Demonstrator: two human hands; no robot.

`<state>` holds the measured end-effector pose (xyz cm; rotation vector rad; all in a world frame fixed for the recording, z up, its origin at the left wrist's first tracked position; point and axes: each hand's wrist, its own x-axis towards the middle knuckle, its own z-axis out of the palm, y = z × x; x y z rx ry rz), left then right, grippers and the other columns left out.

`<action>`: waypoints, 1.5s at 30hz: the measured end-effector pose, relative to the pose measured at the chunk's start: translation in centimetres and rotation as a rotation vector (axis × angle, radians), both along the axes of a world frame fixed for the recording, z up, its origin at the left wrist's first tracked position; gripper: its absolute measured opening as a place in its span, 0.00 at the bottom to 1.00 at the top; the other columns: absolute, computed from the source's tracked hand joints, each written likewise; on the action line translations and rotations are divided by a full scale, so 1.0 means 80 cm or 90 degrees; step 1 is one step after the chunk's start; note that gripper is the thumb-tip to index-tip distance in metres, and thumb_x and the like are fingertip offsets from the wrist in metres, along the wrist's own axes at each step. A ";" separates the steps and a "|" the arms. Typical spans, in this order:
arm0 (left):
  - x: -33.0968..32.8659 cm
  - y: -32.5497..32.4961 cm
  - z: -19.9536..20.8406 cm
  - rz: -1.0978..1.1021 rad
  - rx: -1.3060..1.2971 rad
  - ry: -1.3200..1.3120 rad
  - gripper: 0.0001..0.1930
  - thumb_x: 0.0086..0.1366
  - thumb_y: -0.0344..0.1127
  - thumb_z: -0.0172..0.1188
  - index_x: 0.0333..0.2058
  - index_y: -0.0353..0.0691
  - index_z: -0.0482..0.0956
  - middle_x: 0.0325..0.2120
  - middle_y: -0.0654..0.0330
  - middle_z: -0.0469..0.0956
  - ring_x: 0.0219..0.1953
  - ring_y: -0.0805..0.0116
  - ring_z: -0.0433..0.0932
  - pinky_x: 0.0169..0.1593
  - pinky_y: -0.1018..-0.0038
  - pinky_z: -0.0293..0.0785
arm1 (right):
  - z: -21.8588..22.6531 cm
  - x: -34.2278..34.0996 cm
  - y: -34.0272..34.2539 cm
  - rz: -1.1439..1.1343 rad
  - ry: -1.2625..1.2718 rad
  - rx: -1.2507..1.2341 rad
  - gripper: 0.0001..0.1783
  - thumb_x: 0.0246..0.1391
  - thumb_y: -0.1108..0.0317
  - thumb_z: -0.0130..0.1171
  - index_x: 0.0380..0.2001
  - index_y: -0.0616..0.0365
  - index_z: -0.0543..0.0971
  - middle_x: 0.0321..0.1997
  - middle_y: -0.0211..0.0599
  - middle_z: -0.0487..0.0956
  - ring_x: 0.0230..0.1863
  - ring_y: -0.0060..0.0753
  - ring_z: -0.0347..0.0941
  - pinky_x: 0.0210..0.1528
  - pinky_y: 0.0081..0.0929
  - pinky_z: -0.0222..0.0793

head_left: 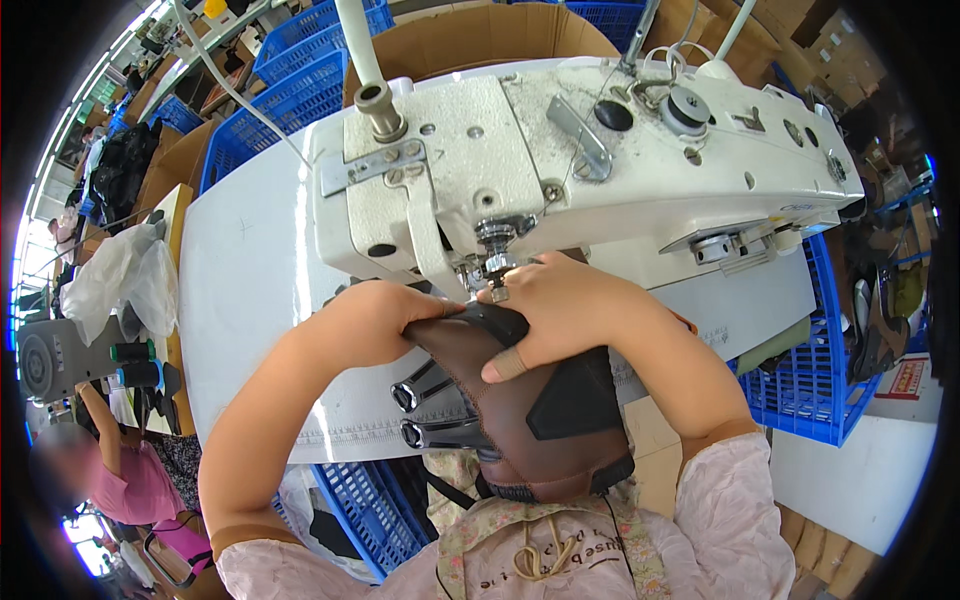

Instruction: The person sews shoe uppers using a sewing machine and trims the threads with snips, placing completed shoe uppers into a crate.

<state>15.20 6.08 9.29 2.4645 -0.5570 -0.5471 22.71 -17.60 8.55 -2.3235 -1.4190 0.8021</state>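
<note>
A brown and black stitched piece [530, 460], which looks like a shoe upper, lies under the needle area [496, 265] of a white sewing machine [600, 170]. Its lower end hangs over the table edge toward my lap. Two black straps with shiny loop ends [412, 435] stick out from its left side. My left hand [375, 318] pinches the upper's far left edge, close to the needle. On the right, my right hand [570, 308] holds the piece down, its taped thumb across the brown face. Its fingertips, beside the needle, are partly hidden by the machine head.
The white machine table [240, 270] curves around the work. Blue crates stand behind [300, 90], below the table, and at the right [800, 400]. Behind the machine is a cardboard box [480, 40]. At the left, a person in pink [140, 475] sits by another machine [60, 360].
</note>
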 end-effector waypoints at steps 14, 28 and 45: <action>0.010 0.008 -0.008 0.001 0.043 0.018 0.31 0.48 0.21 0.53 0.51 0.55 0.79 0.41 0.56 0.81 0.40 0.54 0.80 0.42 0.64 0.75 | 0.007 0.008 -0.004 -0.013 0.017 -0.015 0.50 0.39 0.23 0.54 0.44 0.65 0.79 0.43 0.53 0.80 0.49 0.47 0.76 0.59 0.35 0.61; 0.013 0.017 -0.015 0.023 0.041 -0.126 0.28 0.43 0.18 0.57 0.46 0.47 0.82 0.39 0.55 0.81 0.43 0.54 0.79 0.46 0.66 0.75 | 0.015 0.016 0.006 -0.093 0.065 -0.068 0.51 0.34 0.21 0.56 0.37 0.66 0.80 0.38 0.53 0.81 0.42 0.51 0.78 0.47 0.38 0.72; 0.014 0.013 -0.009 0.061 0.054 -0.140 0.22 0.46 0.20 0.61 0.42 0.46 0.82 0.40 0.56 0.80 0.45 0.52 0.77 0.47 0.63 0.74 | -0.008 0.030 0.006 -0.101 0.191 0.041 0.52 0.34 0.25 0.61 0.51 0.60 0.77 0.50 0.49 0.79 0.52 0.43 0.75 0.57 0.30 0.66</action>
